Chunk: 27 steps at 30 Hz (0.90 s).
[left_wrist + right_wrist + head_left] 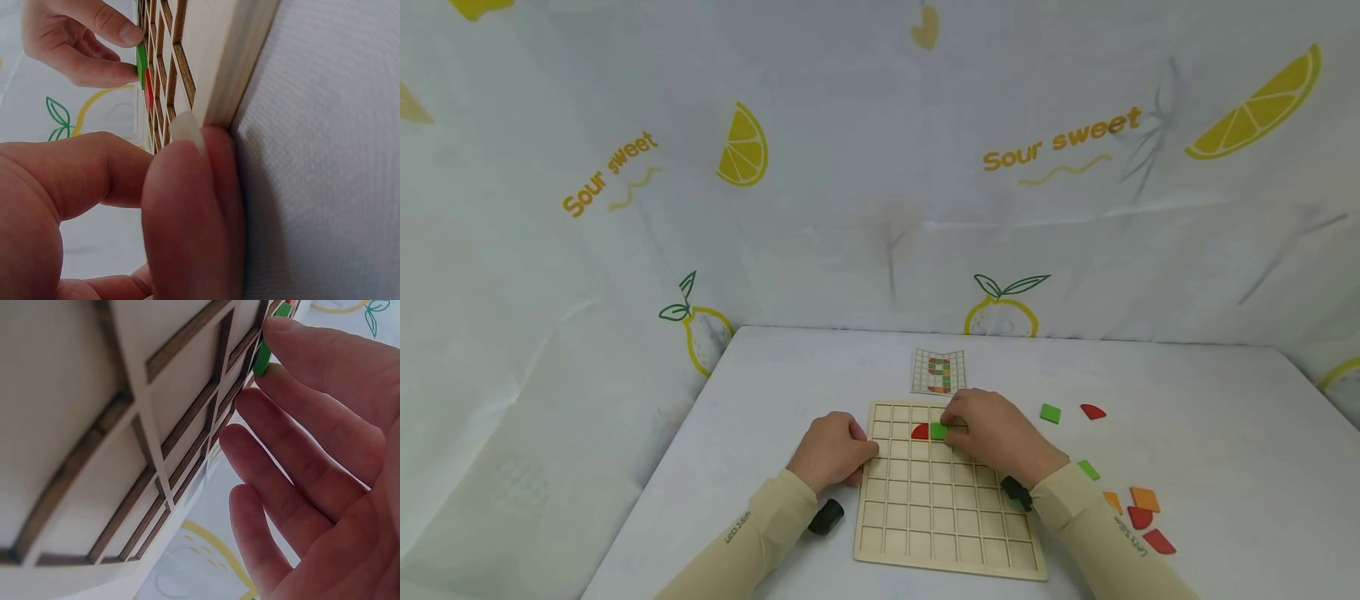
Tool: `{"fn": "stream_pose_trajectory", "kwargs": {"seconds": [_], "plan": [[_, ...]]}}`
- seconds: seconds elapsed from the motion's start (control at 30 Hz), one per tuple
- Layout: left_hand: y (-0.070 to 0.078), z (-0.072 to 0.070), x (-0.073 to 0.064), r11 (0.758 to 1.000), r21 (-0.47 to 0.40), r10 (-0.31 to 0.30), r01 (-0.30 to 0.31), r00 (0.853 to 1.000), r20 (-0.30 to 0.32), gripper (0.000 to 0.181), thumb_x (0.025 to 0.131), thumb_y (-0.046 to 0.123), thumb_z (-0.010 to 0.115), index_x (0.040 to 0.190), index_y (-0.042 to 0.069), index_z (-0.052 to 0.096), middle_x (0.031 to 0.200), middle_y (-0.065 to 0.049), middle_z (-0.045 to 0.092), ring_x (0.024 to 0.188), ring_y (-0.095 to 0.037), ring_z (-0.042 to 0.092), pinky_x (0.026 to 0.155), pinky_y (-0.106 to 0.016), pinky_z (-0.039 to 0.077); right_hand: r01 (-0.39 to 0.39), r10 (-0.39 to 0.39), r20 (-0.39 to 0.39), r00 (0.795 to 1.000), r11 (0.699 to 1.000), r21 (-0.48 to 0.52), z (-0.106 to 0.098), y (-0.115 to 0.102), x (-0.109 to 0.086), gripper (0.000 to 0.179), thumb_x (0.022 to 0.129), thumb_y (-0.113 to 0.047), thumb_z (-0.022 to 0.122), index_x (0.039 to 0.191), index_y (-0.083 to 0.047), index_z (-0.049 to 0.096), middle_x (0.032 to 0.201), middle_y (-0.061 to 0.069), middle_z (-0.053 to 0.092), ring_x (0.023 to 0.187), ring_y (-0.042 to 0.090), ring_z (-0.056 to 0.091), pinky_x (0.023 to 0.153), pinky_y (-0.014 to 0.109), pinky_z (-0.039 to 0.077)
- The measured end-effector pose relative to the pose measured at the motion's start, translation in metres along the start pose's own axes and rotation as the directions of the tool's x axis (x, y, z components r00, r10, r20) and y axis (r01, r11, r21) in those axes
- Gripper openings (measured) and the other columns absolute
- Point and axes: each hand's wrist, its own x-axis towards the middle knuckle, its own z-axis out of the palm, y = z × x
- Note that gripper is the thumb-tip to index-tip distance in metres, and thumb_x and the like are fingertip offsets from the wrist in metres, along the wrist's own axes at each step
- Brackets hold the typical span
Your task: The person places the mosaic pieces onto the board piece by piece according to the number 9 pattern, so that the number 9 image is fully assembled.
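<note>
A pale wooden grid board [925, 546] lies on the white table. My left hand [833, 450] grips its left edge between thumb and fingers; in the left wrist view the thumb [187, 212] is against the board's side. My right hand [996, 429] pinches a green square tile [938, 431] between thumb and index finger at an upper cell of the board. A red quarter-circle tile [921, 432] sits in the cell just left of it. The right wrist view has the green tile [264, 359] at the fingertips, with the other fingers loosely bent over the grid.
Behind the board stands a pattern card [938, 372] with a coloured grid. Loose tiles lie to the right, among them a green square [1050, 413], a red quarter circle [1093, 412] and an orange square [1145, 499]. A black object [827, 517] is beside the left wrist.
</note>
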Motion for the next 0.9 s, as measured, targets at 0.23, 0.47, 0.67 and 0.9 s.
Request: {"fn": "stream_pose_trajectory", "kwargs": {"seconds": [0.23,0.47,0.67,0.9], "plan": [[-0.0001,0.0003,0.0003,1.000,0.000,0.007,-0.007,1.000,0.000,0.016,0.092,0.019,0.075,0.083,0.010,0.065,0.059,-0.002,0.069,0.051,-0.013,0.067,0.055,-0.027,0.050,0.002,-0.002,-0.004,1.000,1.000,0.002,0.0010,0.0010,-0.0003,0.012,0.093,-0.015,0.082,0.105,-0.013,0.083,0.104,-0.005,0.075,0.107,0.021,0.073,0.099,0.045,0.059],[0.0003,-0.0001,-0.0009,1.000,0.000,0.003,-0.003,1.000,-0.003,0.015,0.092,0.019,0.074,0.085,0.010,0.065,0.059,-0.002,0.069,0.052,-0.013,0.067,0.056,-0.027,0.049,0.008,-0.008,0.001,1.000,1.000,0.007,0.0004,0.0005,-0.0011,0.013,0.093,-0.014,0.081,0.105,-0.014,0.082,0.104,-0.005,0.073,0.104,0.019,0.071,0.096,0.044,0.059],[0.0007,0.0003,-0.0013,1.000,0.003,0.004,-0.004,1.000,0.000,0.015,0.092,0.019,0.074,0.085,0.010,0.065,0.059,-0.002,0.069,0.052,-0.013,0.067,0.056,-0.027,0.050,-0.001,0.001,0.001,1.000,1.000,0.006,0.0001,0.0006,-0.0007,0.015,0.093,-0.014,0.080,0.107,-0.013,0.082,0.106,-0.004,0.073,0.105,0.019,0.071,0.098,0.044,0.059],[0.0009,-0.0005,-0.0016,1.000,-0.005,-0.007,0.007,1.000,-0.001,0.015,0.092,0.019,0.075,0.085,0.009,0.065,0.064,-0.003,0.070,0.053,-0.014,0.069,0.057,-0.027,0.051,0.004,-0.004,0.006,1.000,1.000,-0.009,-0.0010,0.0013,-0.0006,0.016,0.093,-0.015,0.080,0.109,-0.013,0.083,0.107,-0.004,0.075,0.103,0.018,0.071,0.096,0.042,0.059]]}}
